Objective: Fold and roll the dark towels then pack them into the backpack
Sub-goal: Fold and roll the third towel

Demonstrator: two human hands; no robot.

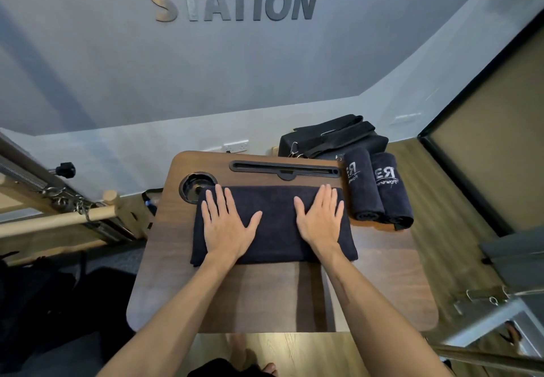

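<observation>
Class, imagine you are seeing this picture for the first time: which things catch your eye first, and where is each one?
First come the two hands, left hand and right hand, pressed flat with straight fingers on a dark folded towel at the middle of the wooden tray table. Next, two rolled towels with white lettering lie side by side at the table's right edge, in front of a black bag. Above, big dark letters on the grey wall spell STATION.

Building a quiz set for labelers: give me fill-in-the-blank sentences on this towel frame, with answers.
1. Both hands, left hand and right hand, lie ____ on the folded towel.
2. ____ rolled towels lie at the table's right edge.
3. The black backpack sits ____ the rolled towels.
4. The cup holder is at the folded towel's far ____ corner.

Answers: flat; Two; behind; left
</observation>
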